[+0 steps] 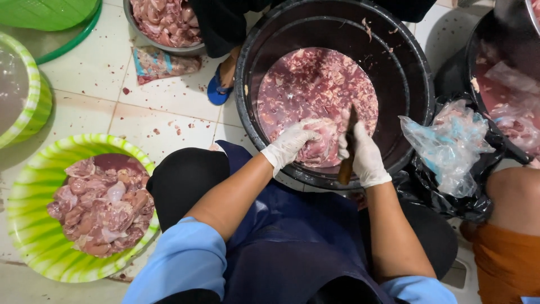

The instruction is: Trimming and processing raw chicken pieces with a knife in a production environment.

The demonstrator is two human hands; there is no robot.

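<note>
A pale tiled floor (101, 67), wet and flecked with scraps, carries everything here. The biggest thing on it is a black round tub (416, 84), straight ahead of the seated person, with pinkish liquid and raw meat pieces (315, 84) pooled in its bottom. To the person's left sits a green and white striped basin (25, 225) heaped with cleaned meat (101, 205). A black bag (439, 194) slumps against the tub's right side, with crumpled clear plastic bags (447, 146) lying on top of it. At the top edge, a metal bowl (135, 22) holds more meat, and just below it a flat sealed packet (163, 63) lies on the tiles beside a blue sandal (216, 90) on another person's foot.

Inside the tub's near edge, the left hand (289, 143), in a white glove, is curled around a lump of meat (326, 141), gripping it from the left. The right hand (363, 155), gloved too, is closed on the wooden handle of a knife (349, 149), whose blade points up into the lump just beside the left fingers.
</note>
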